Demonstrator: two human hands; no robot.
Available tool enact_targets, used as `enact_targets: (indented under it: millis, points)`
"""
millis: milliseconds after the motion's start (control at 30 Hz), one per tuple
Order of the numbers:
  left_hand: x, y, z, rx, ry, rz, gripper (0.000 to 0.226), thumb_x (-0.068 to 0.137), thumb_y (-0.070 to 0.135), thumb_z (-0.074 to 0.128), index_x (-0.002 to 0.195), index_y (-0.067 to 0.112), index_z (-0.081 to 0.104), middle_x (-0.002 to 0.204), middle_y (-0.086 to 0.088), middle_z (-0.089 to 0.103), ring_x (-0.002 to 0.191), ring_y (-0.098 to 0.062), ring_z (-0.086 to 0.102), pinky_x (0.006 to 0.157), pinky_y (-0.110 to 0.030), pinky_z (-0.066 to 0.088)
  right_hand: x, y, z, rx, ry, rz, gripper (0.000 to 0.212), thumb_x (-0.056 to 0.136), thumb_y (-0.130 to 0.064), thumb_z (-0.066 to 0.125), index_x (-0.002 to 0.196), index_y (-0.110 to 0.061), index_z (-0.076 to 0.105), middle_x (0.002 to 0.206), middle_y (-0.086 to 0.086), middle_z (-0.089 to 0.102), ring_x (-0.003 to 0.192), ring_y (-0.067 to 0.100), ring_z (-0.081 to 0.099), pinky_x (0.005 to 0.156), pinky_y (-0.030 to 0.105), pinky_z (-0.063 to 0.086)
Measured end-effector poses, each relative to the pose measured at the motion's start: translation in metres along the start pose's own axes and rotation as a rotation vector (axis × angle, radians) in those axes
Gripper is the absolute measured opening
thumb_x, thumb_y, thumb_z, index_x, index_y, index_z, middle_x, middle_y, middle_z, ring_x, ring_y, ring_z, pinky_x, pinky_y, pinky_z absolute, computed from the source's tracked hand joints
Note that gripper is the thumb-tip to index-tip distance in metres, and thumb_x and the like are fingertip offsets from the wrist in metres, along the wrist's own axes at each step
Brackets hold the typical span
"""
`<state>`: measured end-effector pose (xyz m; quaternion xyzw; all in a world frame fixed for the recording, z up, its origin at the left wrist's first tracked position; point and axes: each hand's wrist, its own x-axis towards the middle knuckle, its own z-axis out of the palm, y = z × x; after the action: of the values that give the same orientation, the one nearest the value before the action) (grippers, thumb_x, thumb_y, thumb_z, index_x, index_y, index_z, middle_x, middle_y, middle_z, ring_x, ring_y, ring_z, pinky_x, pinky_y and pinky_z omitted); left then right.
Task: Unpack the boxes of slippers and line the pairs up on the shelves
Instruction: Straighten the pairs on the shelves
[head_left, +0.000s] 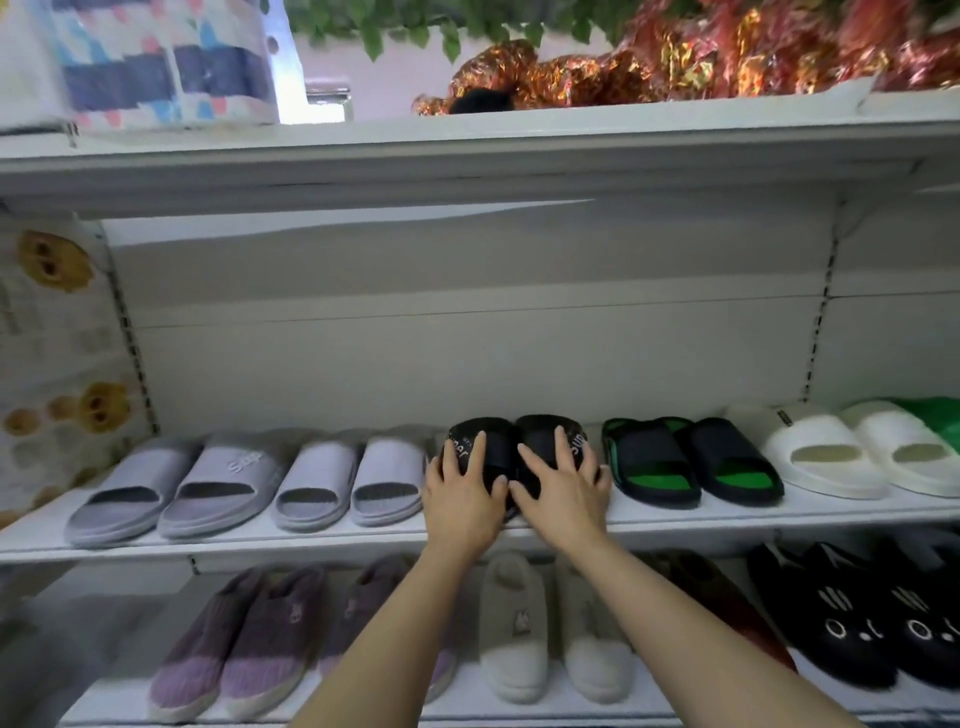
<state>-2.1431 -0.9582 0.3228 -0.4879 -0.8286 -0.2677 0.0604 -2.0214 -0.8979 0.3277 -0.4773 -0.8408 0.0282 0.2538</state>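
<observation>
1. No box shows in the head view; the holders here are the white shelves. The middle shelf (675, 525) carries a row of slides, toes facing outward: two grey pairs (244, 483) on the left, then the black pair (514, 452), a black-and-green pair (691, 460), and a white pair (857, 452) at the right, with something green just behind the white ones.
2. The lower shelf (119, 706) carries closed plush slippers: purple ones (249, 639) at the left, a cream pair (550, 634) in the middle, and a black pair with cat faces (872, 623) at the right. A dark red slipper lies partly hidden behind the right forearm.
3. The black pair sits side by side, touching, on the middle shelf between the grey pairs and the black-and-green pair. White lettering curves along each strap.
4. The left hand (462, 499) lies over the left black slide, the right hand (563, 493) over the right one; both have spread, fairly straight fingers pressing on the straps rather than curling round them.
5. The top shelf (467, 150) bears a patterned folded textile (140, 62) at the left and shiny red-gold foil-wrapped goods (675, 57) at the right, with green leaves hanging above. A bear-print fabric (57, 364) hangs at the far left.
</observation>
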Motion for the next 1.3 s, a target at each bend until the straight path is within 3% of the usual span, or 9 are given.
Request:
enact_targets:
  millis: [200,400,533,633,800,967,1100,1300]
  points:
    - [-0.006,0.010,0.002,0.050,-0.003,-0.053,0.064,0.102,0.049,0.037,0.159,0.038,0.009,0.167,-0.011,0.004,0.152,-0.036,0.008,0.121,-0.048,0.013,-0.002,0.011,0.001,-0.009,0.012,-0.051,0.058,0.093,-0.053,0.046,0.147,-0.050,0.026,0.164,-0.002,0.006,0.148,0.036,0.003,0.115,0.056,0.013]
    - [-0.006,0.022,0.002,0.058,0.010,-0.081,0.065,0.102,0.053,0.034,0.159,0.036,0.008,0.167,-0.010,0.003,0.152,-0.036,0.006,0.121,-0.050,0.012,-0.005,0.023,-0.010,0.056,0.009,-0.086,0.061,0.093,-0.057,0.046,0.149,-0.046,0.025,0.164,0.002,0.008,0.149,0.033,0.004,0.118,0.054,0.014]
    - [-0.012,0.061,0.010,0.058,0.141,0.036,0.067,0.100,0.056,0.038,0.159,0.032,0.015,0.167,-0.010,0.007,0.152,-0.034,0.007,0.121,-0.046,0.012,-0.012,0.064,-0.035,0.117,0.160,-0.117,0.064,0.091,-0.051,0.053,0.150,-0.034,0.034,0.159,0.009,0.028,0.146,0.034,0.019,0.116,0.050,0.021]
    - [-0.014,0.108,0.025,0.034,0.152,0.150,0.067,0.100,0.054,0.042,0.158,0.029,0.021,0.167,-0.011,0.010,0.152,-0.034,0.011,0.121,-0.044,0.016,-0.010,0.120,-0.055,0.082,0.297,-0.098,0.062,0.087,-0.047,0.057,0.145,-0.028,0.045,0.152,0.011,0.041,0.141,0.036,0.032,0.110,0.052,0.030]
    - [-0.011,0.181,0.062,0.036,0.050,0.172,0.067,0.101,0.054,0.041,0.159,0.027,0.019,0.166,-0.012,0.009,0.151,-0.035,0.012,0.121,-0.043,0.018,-0.002,0.200,-0.073,-0.004,0.168,-0.014,0.067,0.091,-0.049,0.054,0.151,-0.035,0.030,0.161,0.007,0.021,0.146,0.033,0.016,0.114,0.050,0.024]
    - [-0.010,0.217,0.092,0.048,-0.012,0.017,0.069,0.099,0.058,0.038,0.158,0.033,0.014,0.167,-0.009,0.006,0.151,-0.035,0.010,0.121,-0.047,0.019,0.010,0.236,-0.069,-0.036,0.024,0.022,0.072,0.091,-0.058,0.048,0.153,-0.044,0.014,0.164,0.005,0.004,0.147,0.036,0.007,0.117,0.047,0.016]
    - [-0.009,0.221,0.102,0.015,-0.029,-0.037,0.076,0.096,0.062,0.041,0.159,0.034,0.008,0.167,-0.009,0.003,0.150,-0.035,0.009,0.120,-0.048,0.022,0.018,0.241,-0.060,0.095,-0.031,0.008,0.073,0.088,-0.058,0.052,0.152,-0.046,0.018,0.164,0.005,0.001,0.146,0.038,0.009,0.118,0.047,0.017]
    - [-0.011,0.218,0.104,0.013,-0.007,-0.020,0.077,0.095,0.058,0.046,0.159,0.035,0.010,0.167,-0.010,0.005,0.149,-0.037,0.013,0.119,-0.050,0.024,0.012,0.242,-0.057,0.143,0.013,0.025,0.073,0.085,-0.057,0.055,0.150,-0.046,0.023,0.164,0.005,0.007,0.146,0.038,0.013,0.116,0.048,0.023]
